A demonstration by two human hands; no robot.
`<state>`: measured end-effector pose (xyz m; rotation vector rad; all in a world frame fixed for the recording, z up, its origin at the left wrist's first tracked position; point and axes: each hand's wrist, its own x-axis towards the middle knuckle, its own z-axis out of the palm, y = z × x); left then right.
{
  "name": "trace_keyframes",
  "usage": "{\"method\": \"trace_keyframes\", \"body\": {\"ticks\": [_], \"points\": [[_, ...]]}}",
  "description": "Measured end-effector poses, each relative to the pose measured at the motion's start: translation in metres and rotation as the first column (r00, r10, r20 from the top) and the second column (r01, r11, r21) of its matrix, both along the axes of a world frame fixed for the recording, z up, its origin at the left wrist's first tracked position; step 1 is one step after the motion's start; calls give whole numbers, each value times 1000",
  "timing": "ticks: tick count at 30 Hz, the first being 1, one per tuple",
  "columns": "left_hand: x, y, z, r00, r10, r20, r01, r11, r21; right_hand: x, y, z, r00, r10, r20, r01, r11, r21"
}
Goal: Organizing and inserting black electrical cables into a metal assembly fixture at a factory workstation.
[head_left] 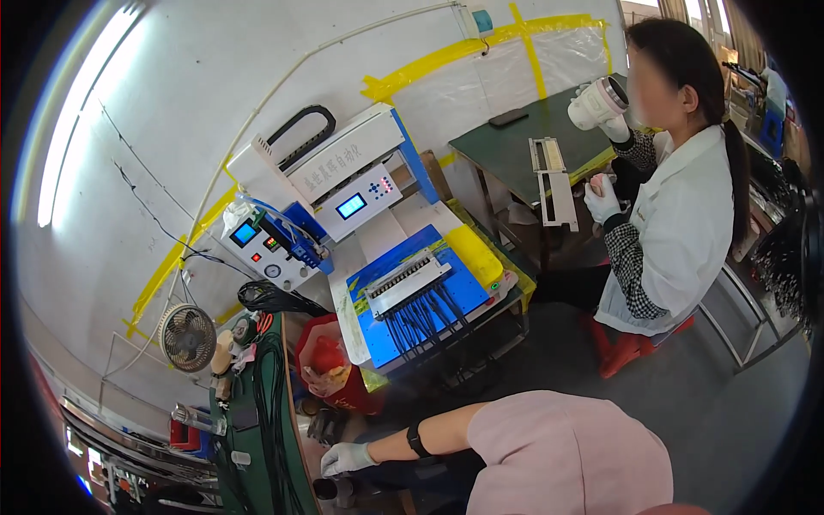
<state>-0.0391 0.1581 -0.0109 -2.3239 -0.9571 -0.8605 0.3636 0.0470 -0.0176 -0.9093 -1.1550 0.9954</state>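
Observation:
My left hand (pixel 348 459) wears a white glove, with a dark band on the wrist, and reaches to the left from a pink sleeve (pixel 515 442). It is at the edge of a green-topped bench (pixel 245 476). Its fingers bend downward and look closed; what they hold, if anything, is hidden. Right below the fingers is a dark round thing (pixel 325 488), too unclear to name. Bundled black cables (pixel 273 412) lie along the bench. My right hand is out of view.
A machine (pixel 352 206) bears a blue plate with a metal fixture (pixel 408 285) and black cables. A red bin (pixel 330 365) stands between it and the bench. A fan (pixel 188 337) is at left. At right, a seated co-worker (pixel 678 223) holds a white cylindrical object (pixel 595 107).

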Motion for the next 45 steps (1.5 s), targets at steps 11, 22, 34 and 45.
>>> {"method": "trace_keyframes", "body": {"ticks": [11,22,34,45], "points": [[-23,-22,-12,997,63,34,-63,998,-5,-3,-2,0,994,-64,89,64,998,9],[0,-52,28,996,13,-87,-8,999,52,-5,-8,3,998,-64,29,66,996,-58],[8,-76,38,994,53,95,-47,997,-64,-4,0,16,997,-40,58,44,997,-69],[33,-81,32,884,315,346,-194,919,-342,-94,70,107,855,398,333,-367,917,-155]]}}
